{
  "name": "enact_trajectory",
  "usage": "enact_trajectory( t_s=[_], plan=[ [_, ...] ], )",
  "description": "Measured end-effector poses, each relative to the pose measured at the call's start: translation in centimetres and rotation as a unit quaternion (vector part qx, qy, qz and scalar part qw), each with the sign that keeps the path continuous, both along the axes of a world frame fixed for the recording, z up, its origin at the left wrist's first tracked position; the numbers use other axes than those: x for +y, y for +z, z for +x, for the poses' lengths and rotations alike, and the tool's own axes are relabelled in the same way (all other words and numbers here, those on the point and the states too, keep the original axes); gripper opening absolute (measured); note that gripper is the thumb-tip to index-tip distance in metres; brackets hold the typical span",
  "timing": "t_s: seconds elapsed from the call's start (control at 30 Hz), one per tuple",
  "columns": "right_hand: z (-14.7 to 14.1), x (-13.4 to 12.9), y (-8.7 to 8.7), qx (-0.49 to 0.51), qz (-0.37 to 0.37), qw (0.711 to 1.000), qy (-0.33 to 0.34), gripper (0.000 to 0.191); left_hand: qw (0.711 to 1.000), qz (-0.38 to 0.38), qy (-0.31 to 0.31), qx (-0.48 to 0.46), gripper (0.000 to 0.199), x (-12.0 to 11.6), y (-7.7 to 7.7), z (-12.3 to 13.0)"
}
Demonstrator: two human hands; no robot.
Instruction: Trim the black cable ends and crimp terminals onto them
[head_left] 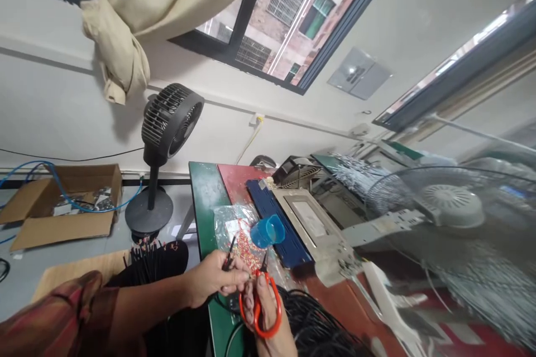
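My left hand (209,279) is closed in a pinch around a thin black cable (230,252), whose dark end sticks up past the fingers. Close beside it, my right hand (268,304) grips scissors (277,312) by their red-orange handles, with the dark blades pointing away from me. The fingertips of both hands nearly meet; what lies between them is too small to make out. Just beyond the hands, small red and yellow bits (247,254) lie on a clear plastic bag (221,220), next to a blue cup (268,231).
A pile of black cables (322,323) lies right of my hands. More black cables with copper-coloured ends (146,259) rest by my lap. A beige machine (301,217) and a caged fan (452,206) stand right; a dark floor fan (171,122) and an open carton (67,228) stand left.
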State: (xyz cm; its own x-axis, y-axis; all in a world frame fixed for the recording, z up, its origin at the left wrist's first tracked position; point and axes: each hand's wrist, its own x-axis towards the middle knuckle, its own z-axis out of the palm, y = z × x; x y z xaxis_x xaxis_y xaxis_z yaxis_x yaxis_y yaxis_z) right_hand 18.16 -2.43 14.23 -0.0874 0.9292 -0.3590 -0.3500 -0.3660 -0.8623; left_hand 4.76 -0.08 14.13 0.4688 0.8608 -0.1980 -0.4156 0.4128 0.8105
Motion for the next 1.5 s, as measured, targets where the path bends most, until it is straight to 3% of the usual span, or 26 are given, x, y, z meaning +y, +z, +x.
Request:
enact_trajectory(
  t_s=[0.27,0.4,0.57,0.87,1.1,1.5],
  plan=[
    [0.2,-0.3,-0.1,-0.01,-0.032,0.999,0.009,0.038,1.0,0.004,-0.009,-0.026,0.035,-0.1,-1.2,0.0],
    [0.2,-0.3,-0.4,-0.01,-0.023,0.999,0.03,0.043,1.0,0.002,-0.01,-0.021,0.037,0.1,-1.5,0.0],
    [0.2,-0.1,-0.5,-0.007,-0.007,0.999,0.046,0.046,1.0,0.007,-0.025,-0.017,0.036,0.1,-1.2,-0.1],
    [0.7,-0.6,-0.1,0.011,-0.046,0.997,0.061,0.044,0.997,0.011,-0.076,-0.031,0.039,0.0,-0.8,-0.5],
    [0.1,-0.3,0.5,0.022,-0.043,0.998,0.035,0.043,0.999,0.02,-0.039,-0.032,0.039,0.1,-1.3,-0.2],
    [0.0,-0.2,-0.2,0.009,0.001,0.999,0.034,0.04,1.0,0.008,-0.004,-0.022,0.041,0.1,-1.2,-0.1]
  ],
)
